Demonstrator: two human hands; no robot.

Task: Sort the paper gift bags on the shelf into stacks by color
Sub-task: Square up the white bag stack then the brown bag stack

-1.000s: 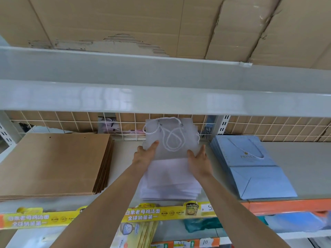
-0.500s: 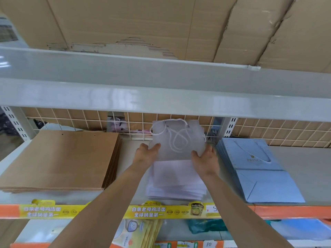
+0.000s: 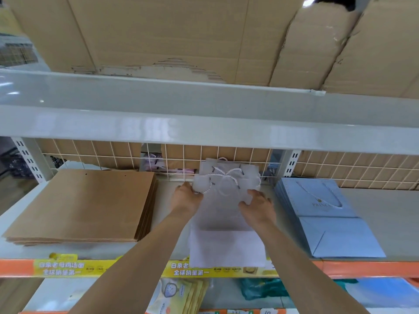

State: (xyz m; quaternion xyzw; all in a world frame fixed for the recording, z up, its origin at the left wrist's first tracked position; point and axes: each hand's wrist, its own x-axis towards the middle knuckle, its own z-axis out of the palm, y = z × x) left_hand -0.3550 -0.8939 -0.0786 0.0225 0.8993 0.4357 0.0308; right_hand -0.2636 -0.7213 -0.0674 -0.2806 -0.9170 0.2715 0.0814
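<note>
A stack of white gift bags (image 3: 226, 248) with white rope handles lies in the middle of the shelf, its front edge jutting past the shelf lip. My left hand (image 3: 184, 199) grips the upper left corner of the top white bag (image 3: 223, 211). My right hand (image 3: 257, 210) holds the same bag at its right side, thumb on top. A stack of brown kraft bags (image 3: 84, 202) lies to the left. A stack of light blue bags (image 3: 328, 216) lies to the right.
The grey shelf board (image 3: 390, 225) has an orange front rail with yellow labels (image 3: 59, 267). A white wire grid (image 3: 340, 168) closes the back. A grey upper shelf beam (image 3: 204, 130) hangs low overhead, with cardboard boxes (image 3: 181, 35) above it. More goods sit on the lower shelf.
Both hands have slid up along the white stack toward the handles, and their fingers have closed on the top bag's upper corners. The camera has moved closer.
</note>
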